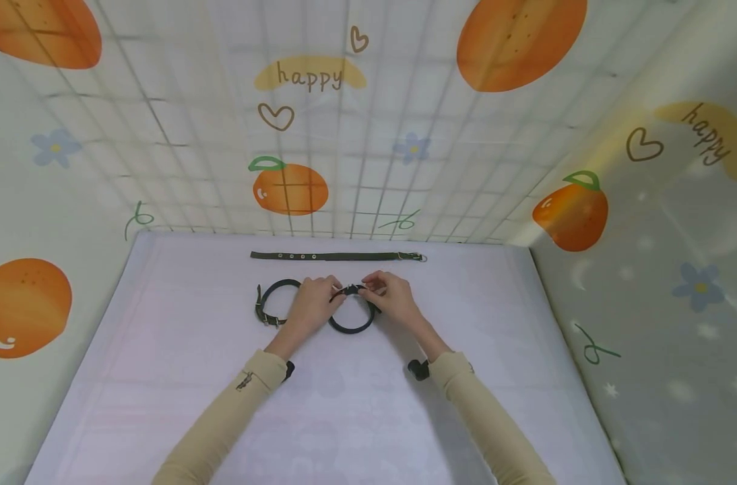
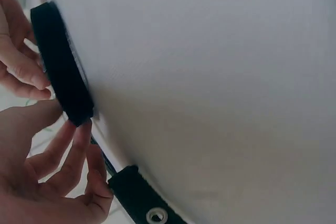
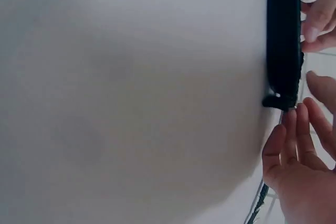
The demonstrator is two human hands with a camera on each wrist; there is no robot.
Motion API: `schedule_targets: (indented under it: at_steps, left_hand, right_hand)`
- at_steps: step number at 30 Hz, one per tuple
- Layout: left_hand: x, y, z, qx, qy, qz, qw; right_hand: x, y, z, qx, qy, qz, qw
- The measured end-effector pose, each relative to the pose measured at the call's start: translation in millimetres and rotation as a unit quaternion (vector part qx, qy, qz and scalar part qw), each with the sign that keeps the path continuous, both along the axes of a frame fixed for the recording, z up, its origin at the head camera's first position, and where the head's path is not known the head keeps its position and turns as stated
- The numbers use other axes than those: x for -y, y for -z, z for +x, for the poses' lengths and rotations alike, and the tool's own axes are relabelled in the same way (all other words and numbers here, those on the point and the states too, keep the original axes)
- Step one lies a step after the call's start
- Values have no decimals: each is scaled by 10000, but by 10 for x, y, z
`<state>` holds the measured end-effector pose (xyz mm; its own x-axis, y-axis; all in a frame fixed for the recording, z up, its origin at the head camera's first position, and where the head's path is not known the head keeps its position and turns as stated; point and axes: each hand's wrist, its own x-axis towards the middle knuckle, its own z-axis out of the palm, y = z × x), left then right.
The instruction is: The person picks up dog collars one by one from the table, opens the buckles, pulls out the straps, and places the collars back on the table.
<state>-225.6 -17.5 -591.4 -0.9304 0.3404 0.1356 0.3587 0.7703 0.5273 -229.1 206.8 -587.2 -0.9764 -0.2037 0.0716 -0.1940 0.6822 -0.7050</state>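
Observation:
A dark collar [image 1: 351, 331] with a buckle stands in a closed loop on the table, between my two hands. My left hand [image 1: 310, 301] pinches its left upper side near the buckle. At the right of the buckle, my right hand [image 1: 395, 300] holds the band between thumb and fingers. In the left wrist view the collar's band [image 2: 60, 61] has its wide outer face showing. The right wrist view shows the band [image 3: 283, 35] too, with fingertips at its lower end; the buckle is hidden there. Just left of my left hand lies a second looped collar [image 1: 271, 318], partly covered by that hand.
Behind the hands a third collar [image 1: 356, 256] lies flat and straight, eyelets toward the left, buckle and ring at the right. A white cloth covers the table [image 1: 344, 417]. A printed curtain [image 1: 368, 135] hangs along the back and sides.

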Motion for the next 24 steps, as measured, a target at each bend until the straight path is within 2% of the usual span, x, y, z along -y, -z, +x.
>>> schedule_targets:
  at_steps: [3, 6, 11, 18, 21, 24]
  left_hand:
    - [-33, 12, 18, -52, -31, -286, 9996]
    - [-52, 14, 37, 158, -135, -249, 9995]
    - [-34, -6, 86, 370, -215, 379, 9984]
    - [37, -64, 203, -18, -190, 1114, 9936]
    - [69, -117, 292, 91, -200, 1501, 9884]
    - [101, -182, 411, 359, -340, 1969, 9792]
  right_hand:
    - [15, 16, 28, -1, -111, 81, 9999]
    - [31, 31, 35, -96, -205, 299, 9993]
    - [72, 23, 54, -195, -244, 690, 9971]
    - [182, -78, 224, -582, -62, 736, 9956]
    - [209, -135, 324, -814, -50, 589, 9949]
    - [229, -206, 454, -1057, -64, 192, 9942]
